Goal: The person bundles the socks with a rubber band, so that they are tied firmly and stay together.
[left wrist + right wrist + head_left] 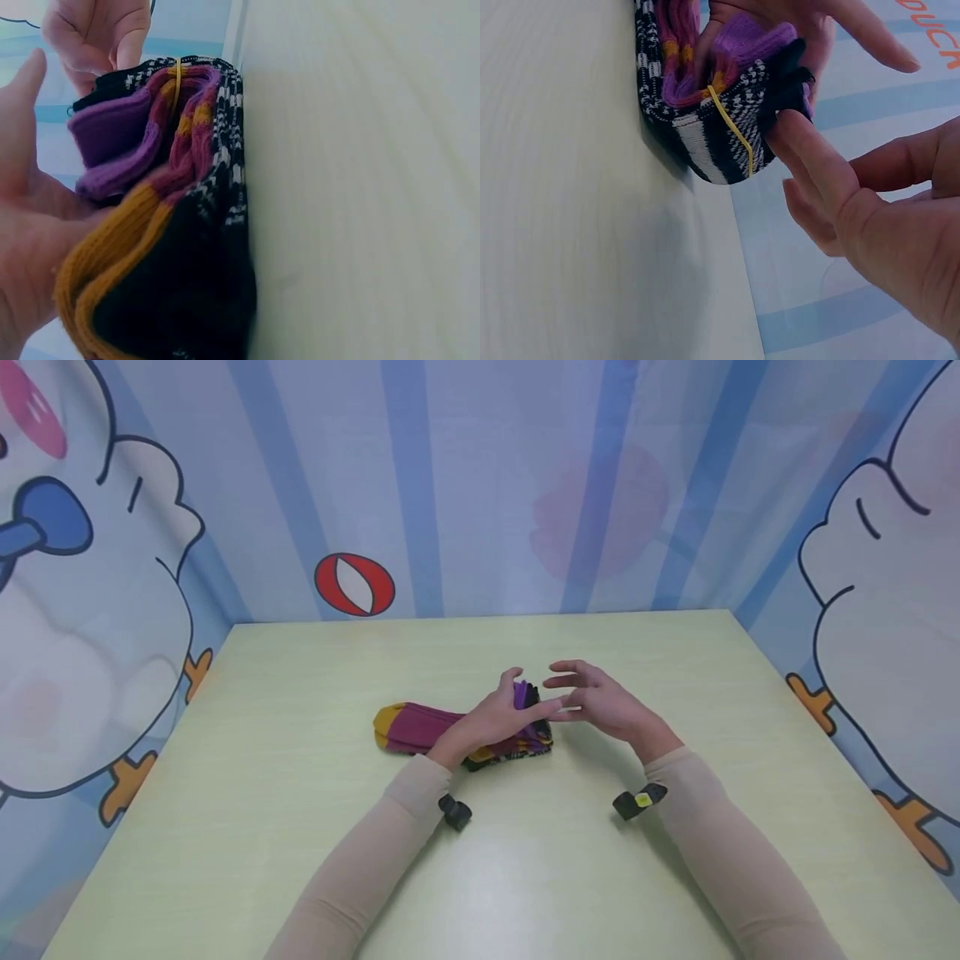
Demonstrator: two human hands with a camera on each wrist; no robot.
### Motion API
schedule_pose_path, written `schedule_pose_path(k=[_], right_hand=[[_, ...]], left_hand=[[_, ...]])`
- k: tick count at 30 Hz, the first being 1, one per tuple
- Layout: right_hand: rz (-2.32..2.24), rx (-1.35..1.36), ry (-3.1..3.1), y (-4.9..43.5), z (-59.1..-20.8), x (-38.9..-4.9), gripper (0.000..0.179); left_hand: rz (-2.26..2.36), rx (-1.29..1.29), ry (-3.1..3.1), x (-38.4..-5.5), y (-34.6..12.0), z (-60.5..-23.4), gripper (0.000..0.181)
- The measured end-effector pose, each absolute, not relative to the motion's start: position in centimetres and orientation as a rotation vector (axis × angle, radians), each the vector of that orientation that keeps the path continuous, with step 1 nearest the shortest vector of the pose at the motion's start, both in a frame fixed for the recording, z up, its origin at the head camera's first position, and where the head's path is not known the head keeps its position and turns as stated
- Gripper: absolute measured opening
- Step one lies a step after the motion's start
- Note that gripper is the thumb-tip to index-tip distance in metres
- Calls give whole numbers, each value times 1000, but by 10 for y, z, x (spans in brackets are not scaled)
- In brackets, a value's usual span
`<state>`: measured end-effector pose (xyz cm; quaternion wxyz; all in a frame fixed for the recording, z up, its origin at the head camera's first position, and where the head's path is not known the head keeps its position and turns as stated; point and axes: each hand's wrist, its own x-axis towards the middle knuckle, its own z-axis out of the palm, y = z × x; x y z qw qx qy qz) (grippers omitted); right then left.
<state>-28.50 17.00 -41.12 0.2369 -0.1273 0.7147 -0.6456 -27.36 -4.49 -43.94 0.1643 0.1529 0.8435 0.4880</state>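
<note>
A folded bundle of socks (517, 745) lies on the table, with a maroon sock foot and mustard toe (408, 727) reaching left. Purple, maroon, mustard and black-and-white knit layers show in both wrist views, and a thin yellow rubber band (731, 127) circles the patterned end. My left hand (495, 718) lies over the bundle, one digit tucked into the layers and another standing straight and free. At the banded end, my right hand (603, 702) has loosely spread fingers, with a fingertip (791, 124) at the dark cuff edge. Some left fingers are hidden behind the fabric.
The pale wood-grain table (262, 860) ends at a cartoon-printed backdrop (487, 485) behind and on both sides. A black wrist camera (455, 812) sits on the left wrist, another black camera (637, 802) on the right.
</note>
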Motion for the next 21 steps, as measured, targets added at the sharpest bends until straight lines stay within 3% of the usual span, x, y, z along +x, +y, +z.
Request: schedule_pose_path(k=[7,14,21], right_hand=[[-1853,-366,1755,167,-407,-282,58],[-1802,-417,1801,166,-408,-282,57],[-1472,-582,2238,165,-411,-280,29]], left_hand=[[1335,427,2478,-273,-45,-442,118],[1292,456,2490,-276,-45,-442,84],[1276,543,2451,-276,-45,-440,75]])
